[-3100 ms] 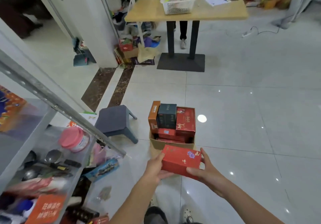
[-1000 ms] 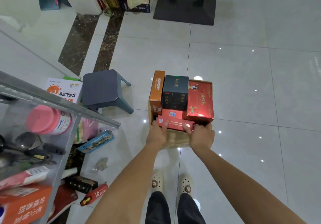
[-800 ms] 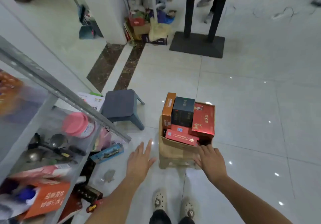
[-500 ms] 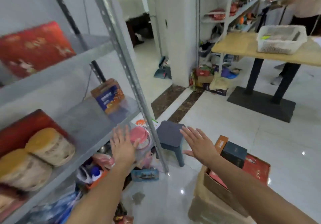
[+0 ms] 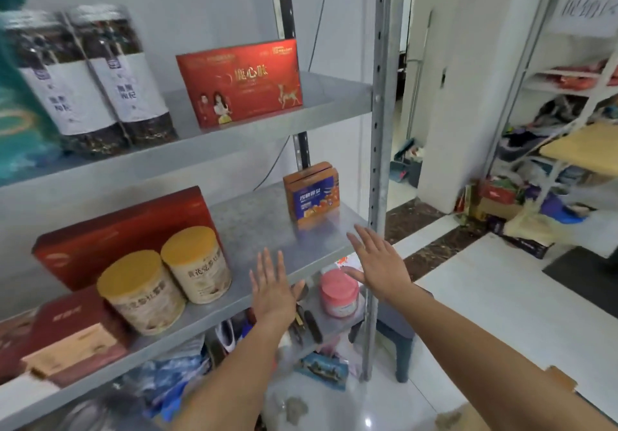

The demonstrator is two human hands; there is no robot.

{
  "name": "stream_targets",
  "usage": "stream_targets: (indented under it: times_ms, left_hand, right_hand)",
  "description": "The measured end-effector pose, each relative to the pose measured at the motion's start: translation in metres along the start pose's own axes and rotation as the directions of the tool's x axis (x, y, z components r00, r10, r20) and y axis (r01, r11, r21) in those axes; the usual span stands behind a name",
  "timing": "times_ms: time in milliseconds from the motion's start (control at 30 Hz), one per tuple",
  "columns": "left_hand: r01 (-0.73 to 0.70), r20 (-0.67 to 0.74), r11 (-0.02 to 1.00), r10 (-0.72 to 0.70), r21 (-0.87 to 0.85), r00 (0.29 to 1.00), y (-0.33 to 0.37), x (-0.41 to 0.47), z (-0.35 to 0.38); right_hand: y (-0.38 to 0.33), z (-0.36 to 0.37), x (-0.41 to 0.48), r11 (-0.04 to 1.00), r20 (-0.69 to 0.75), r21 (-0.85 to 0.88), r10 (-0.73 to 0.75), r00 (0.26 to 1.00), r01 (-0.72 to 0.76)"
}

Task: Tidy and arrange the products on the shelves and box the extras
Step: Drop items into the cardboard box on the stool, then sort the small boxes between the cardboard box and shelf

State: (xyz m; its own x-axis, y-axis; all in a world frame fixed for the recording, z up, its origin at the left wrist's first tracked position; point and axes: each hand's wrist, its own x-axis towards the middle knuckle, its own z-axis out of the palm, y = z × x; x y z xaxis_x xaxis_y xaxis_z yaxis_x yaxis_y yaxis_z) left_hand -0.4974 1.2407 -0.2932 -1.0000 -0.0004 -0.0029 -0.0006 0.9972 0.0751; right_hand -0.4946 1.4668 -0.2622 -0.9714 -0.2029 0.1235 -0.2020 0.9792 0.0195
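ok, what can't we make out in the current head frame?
All in the head view:
1. Teal package: cut off by the left edge and blurred, so it can't be identified.
2. Utensils: mostly behind the left hand and the shelf lip.
3. Cardboard box: only a flap shows past the right forearm. Its contents are out of frame.
4. Paper sign: blurred and cropped by the right edge, unreadable.

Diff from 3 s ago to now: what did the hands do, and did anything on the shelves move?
Both hands carried the red box down into the carton, pressed it in and let go. The view then swung up: left hand and right hand are now empty, fingers straight, raised at the middle shelf, the right one nearer the orange box. Unchanged: orange box, yellow-lid tubs and pink jar.
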Motion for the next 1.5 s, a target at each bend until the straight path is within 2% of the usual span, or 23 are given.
stream_targets:
  times_ms: [133,200,333,433,567,733,900,1000,1133,1200,1233,1300,1400,1500]
  left_hand:
    - [-0.062,-0.011,0.998,0.062,-0.015,0.998,-0.007,0.045,0.016]
    - [-0.07,0.007,0.997,0.07,0.022,0.998,-0.013,0.061,0.027]
    - [-0.154,0.059,0.988,0.153,0.01,0.987,-0.027,0.084,0.043]
    - [-0.211,0.119,0.976,0.217,-0.06,0.969,-0.036,0.095,0.049]
    - [-0.22,0.124,0.973,0.228,-0.075,0.966,-0.039,0.095,0.05]
    - [-0.224,0.167,0.97,0.238,-0.099,0.957,-0.041,0.098,0.048]
    - [-0.224,0.175,0.97,0.238,-0.095,0.955,-0.039,0.097,0.045]
    - [-0.221,0.191,0.97,0.238,-0.104,0.952,-0.039,0.095,0.044]
    - [-0.205,0.222,0.972,0.226,-0.113,0.949,-0.037,0.097,0.038]
    - [-0.161,0.239,0.969,0.203,-0.186,0.949,-0.037,0.093,0.032]
    - [-0.121,0.205,0.958,0.177,-0.259,0.962,-0.037,0.09,0.029]
    - [-0.074,0.041,0.89,0.103,-0.449,0.994,-0.032,0.084,0.021]
    - [-0.24,-0.223,0.771,0.131,-0.59,0.966,-0.012,0.071,0.007]
    - [-0.373,-0.325,0.598,0.191,-0.709,0.926,0.017,0.055,-0.004]
  right_hand:
    - [-0.009,0.01,0.054,1.0,0.02,0.019,-0.006,1.0,0.005]
    - [-0.013,0.01,0.081,1.0,0.025,-0.026,-0.001,1.0,0.001]
    - [-0.018,0.003,0.133,0.995,-0.063,-0.098,-0.013,0.998,0.007]
    - [-0.018,-0.008,0.165,0.985,-0.017,-0.173,0.018,1.0,-0.021]
    - [-0.024,-0.015,0.192,0.982,0.04,-0.191,0.01,0.999,-0.002]
    - [-0.039,-0.011,0.199,0.981,0.046,-0.18,-0.062,0.997,0.069]
    - [-0.041,-0.003,0.199,0.98,-0.134,-0.199,-0.052,0.99,0.024]
    - [-0.037,-0.004,0.2,0.984,-0.191,-0.177,-0.06,0.98,0.026]
    - [-0.036,-0.005,0.193,0.993,-0.109,-0.099,-0.068,0.992,0.057]
    - [-0.035,-0.006,0.175,0.994,-0.116,-0.07,-0.092,0.989,0.084]
    - [-0.035,-0.007,0.163,0.992,-0.133,-0.062,-0.113,0.985,0.106]
    - [-0.034,-0.01,0.136,0.984,-0.191,-0.039,-0.179,0.965,0.175]
    - [-0.038,-0.022,0.094,0.956,-0.198,-0.102,-0.289,0.937,0.274]
    - [-0.038,-0.037,0.056,0.941,-0.328,-0.096,-0.338,0.882,0.325]
